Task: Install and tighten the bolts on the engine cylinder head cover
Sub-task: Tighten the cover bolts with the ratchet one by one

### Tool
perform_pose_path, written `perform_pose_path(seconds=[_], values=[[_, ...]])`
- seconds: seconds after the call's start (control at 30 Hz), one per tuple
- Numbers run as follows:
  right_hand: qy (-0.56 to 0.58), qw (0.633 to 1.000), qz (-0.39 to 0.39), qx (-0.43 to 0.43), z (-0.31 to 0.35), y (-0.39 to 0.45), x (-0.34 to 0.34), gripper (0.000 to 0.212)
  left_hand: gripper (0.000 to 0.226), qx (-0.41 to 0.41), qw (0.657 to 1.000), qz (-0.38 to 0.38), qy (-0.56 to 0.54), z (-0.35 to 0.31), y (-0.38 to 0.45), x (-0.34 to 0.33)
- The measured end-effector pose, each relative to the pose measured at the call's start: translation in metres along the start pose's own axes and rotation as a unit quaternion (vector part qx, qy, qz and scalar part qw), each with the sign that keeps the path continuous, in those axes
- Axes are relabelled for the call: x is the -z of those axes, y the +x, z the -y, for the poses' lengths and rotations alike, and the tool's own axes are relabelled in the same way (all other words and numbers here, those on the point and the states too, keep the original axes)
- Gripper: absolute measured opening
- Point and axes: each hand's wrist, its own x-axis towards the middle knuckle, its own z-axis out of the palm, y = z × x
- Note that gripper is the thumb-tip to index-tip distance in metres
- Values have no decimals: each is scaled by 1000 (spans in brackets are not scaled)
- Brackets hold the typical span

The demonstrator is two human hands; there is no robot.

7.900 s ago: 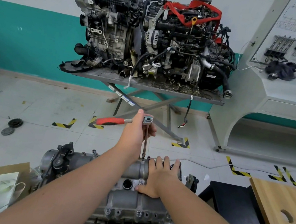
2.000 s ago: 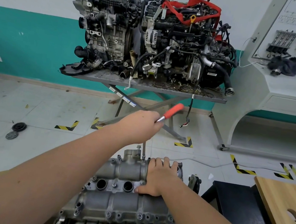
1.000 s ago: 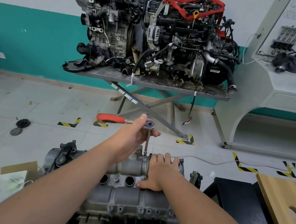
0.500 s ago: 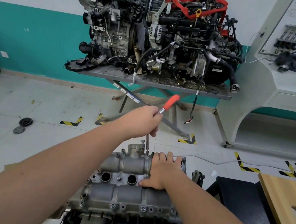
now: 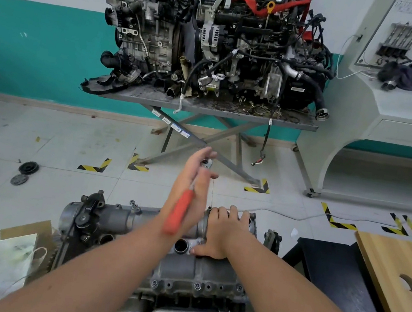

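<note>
The grey cylinder head cover [image 5: 182,268] lies across the engine in front of me, with several bolts [image 5: 197,285] along its near edge. My left hand [image 5: 194,181] holds the head of a ratchet wrench [image 5: 206,162] between thumb and fingers above the cover's far edge. Its red handle [image 5: 177,215] points back toward me and is blurred by motion. A thin extension bar [image 5: 211,194] drops from the ratchet head to a bolt at the far edge. My right hand [image 5: 220,234] rests flat on the cover just right of that bolt, fingers over the far rim.
Two engines stand on a grey scissor table [image 5: 206,109] by the far wall. A wooden table [image 5: 395,277] and black stand [image 5: 336,277] are at my right. Cardboard with paper [image 5: 5,259] lies left. Two pulleys [image 5: 28,168] lie on the floor.
The red handle has swung from pointing up and to the far right round to pointing toward me. My right hand has stayed on the cover.
</note>
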Motion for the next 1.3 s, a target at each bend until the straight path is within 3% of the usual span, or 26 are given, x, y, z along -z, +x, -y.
perform_pose_path(seconds=[0.07, 0.1, 0.2, 0.3, 0.43, 0.6, 0.73, 0.83, 0.93, 1.0, 1.03, 1.1, 1.13, 1.23, 1.3], values=[[-6, 1000, 5, 1, 1, 0, 0, 118, 48, 206, 958, -59, -189, -6, 9, -9], [-7, 1000, 5, 2, 0, 1, 0, 118, 52, 236, 941, -66, -235, -7, 13, -6], [-8, 1000, 11, 3, -1, 1, -1, 119, 40, 241, 937, -68, -243, -8, 25, 8], [-8, 1000, 15, 2, 0, 2, -1, 120, 37, 204, 964, 58, -158, -8, 29, 20], [-8, 1000, 18, 0, 0, 2, -1, 121, 36, 177, 960, 172, -135, -7, 29, 33], [-5, 1000, 17, -1, 0, 1, 0, 121, 24, 213, 950, 184, -133, -14, 37, 37], [-5, 1000, 21, 0, -1, 0, 0, 120, 16, 220, 959, 177, 21, -31, 55, 34], [-7, 1000, 27, 1, 0, 0, 2, 120, 17, 145, 936, 226, 226, -44, 60, 30], [-11, 1000, 29, -1, 0, 0, 2, 121, 25, -26, 834, 258, 488, -49, 60, 27], [-8, 1000, 24, 3, 0, -1, 2, 119, 28, -176, 769, 247, 563, -45, 53, 27], [-2, 1000, 16, 7, 0, -1, 1, 117, 30, -243, 758, 232, 559, -40, 46, 28], [3, 1000, -10, 19, -2, -2, 0, 117, 40, -321, 785, 173, 502, -23, 29, 28], [1, 1000, -15, 21, -2, -2, 0, 118, 44, -315, 824, 134, 452, -14, 20, 27], [-6, 1000, 11, 10, -2, -2, 1, 124, 46, -149, 961, 83, 216, 0, -1, 18], [-4, 1000, 17, 0, -1, -1, 2, 123, 39, -49, 997, 36, 48, 2, -8, 9]])
